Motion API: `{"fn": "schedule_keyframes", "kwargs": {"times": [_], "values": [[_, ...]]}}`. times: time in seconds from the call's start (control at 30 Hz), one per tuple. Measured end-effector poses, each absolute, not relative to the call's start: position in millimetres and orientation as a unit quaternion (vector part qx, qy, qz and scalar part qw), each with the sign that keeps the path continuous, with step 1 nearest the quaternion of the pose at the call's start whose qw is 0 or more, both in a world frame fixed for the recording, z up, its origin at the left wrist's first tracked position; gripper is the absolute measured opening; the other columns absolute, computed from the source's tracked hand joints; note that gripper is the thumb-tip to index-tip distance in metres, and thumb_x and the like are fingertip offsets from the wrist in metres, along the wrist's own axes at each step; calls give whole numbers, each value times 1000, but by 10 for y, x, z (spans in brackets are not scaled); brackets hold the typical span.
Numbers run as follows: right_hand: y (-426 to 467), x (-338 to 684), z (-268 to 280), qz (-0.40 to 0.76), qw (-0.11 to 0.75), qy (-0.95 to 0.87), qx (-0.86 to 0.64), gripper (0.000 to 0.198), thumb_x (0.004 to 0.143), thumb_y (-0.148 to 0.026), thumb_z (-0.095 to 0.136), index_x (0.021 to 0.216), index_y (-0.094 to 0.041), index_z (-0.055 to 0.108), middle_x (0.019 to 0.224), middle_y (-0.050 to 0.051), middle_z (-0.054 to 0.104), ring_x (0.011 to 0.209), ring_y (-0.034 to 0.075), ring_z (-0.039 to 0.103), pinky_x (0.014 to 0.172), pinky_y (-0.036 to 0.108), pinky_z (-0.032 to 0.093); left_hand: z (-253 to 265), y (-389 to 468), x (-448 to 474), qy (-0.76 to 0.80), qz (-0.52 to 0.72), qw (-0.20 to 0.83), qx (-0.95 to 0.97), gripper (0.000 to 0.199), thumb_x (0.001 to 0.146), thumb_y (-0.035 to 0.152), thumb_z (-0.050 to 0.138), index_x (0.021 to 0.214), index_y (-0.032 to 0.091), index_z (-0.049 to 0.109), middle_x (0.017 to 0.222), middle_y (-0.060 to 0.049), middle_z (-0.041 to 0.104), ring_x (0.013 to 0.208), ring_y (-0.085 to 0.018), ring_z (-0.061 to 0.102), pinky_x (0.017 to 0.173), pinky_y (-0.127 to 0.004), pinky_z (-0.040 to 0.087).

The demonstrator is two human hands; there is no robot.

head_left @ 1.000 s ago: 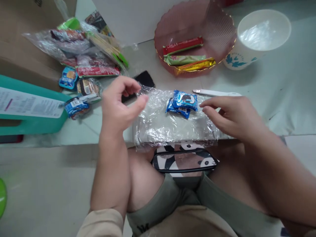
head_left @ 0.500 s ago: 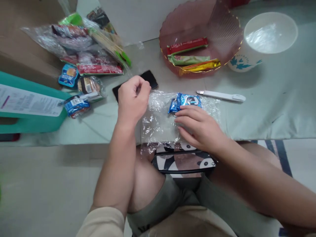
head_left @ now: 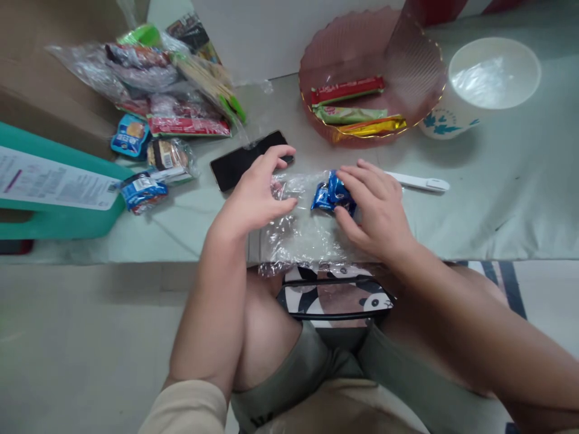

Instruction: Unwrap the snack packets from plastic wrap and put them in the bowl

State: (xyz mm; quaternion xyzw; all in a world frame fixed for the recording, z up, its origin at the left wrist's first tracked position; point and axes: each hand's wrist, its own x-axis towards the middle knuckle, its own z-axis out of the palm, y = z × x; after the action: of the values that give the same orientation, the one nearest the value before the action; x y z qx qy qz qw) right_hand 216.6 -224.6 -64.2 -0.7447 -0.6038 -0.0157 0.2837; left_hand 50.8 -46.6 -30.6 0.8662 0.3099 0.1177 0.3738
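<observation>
A clear plastic bag [head_left: 298,232] lies flat at the table's front edge, with small blue snack packets [head_left: 323,198] on it. My right hand [head_left: 377,211] curves over these packets from the right, its thumb and fingertips around them and partly hiding them. To the left, my left hand [head_left: 257,196] holds nothing; its thumb and fingers are spread apart above the bag's left side. Behind that hand is a black phone [head_left: 239,163]. A white utility knife [head_left: 423,182] lies to the right, its left end hidden by my right hand.
A pink ribbed bowl [head_left: 312,123] with several wrapped snack bars stands at the back, beside a white cup [head_left: 452,117]. Bagged snacks [head_left: 158,90] and small packs [head_left: 145,190] crowd the left, near a teal container [head_left: 81,226]. A panda-print bag [head_left: 335,298] sits below the table edge.
My left hand has opened from a closed pinch and moved slightly down and right. My right hand has shifted up and closed around the blue packets, which have turned and bunched together.
</observation>
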Motion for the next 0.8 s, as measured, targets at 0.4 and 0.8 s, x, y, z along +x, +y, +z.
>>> {"fn": "schedule_keyframes", "kwargs": {"times": [0.4, 0.8], "values": [[-2093, 2436, -461, 12, 337, -549, -765, 56, 91, -29, 54, 147, -26, 58, 146, 16, 61, 137, 38, 56, 115, 63, 45, -258, -487, 543, 389, 144, 396, 819, 66, 66, 12, 66, 130, 27, 61, 126, -6, 65, 69, -11, 59, 67, -27, 52], [-2303, 2451, -351, -82, 360, -515, -773, 33, 95, -29, 50, 124, -26, 66, 111, 15, 67, 108, 34, 64, 93, 53, 54, -123, -463, 470, 432, 26, 422, 797, 23, 70, 27, 76, 91, 20, 68, 76, -1, 67, 60, -15, 54, 58, -31, 42]]}}
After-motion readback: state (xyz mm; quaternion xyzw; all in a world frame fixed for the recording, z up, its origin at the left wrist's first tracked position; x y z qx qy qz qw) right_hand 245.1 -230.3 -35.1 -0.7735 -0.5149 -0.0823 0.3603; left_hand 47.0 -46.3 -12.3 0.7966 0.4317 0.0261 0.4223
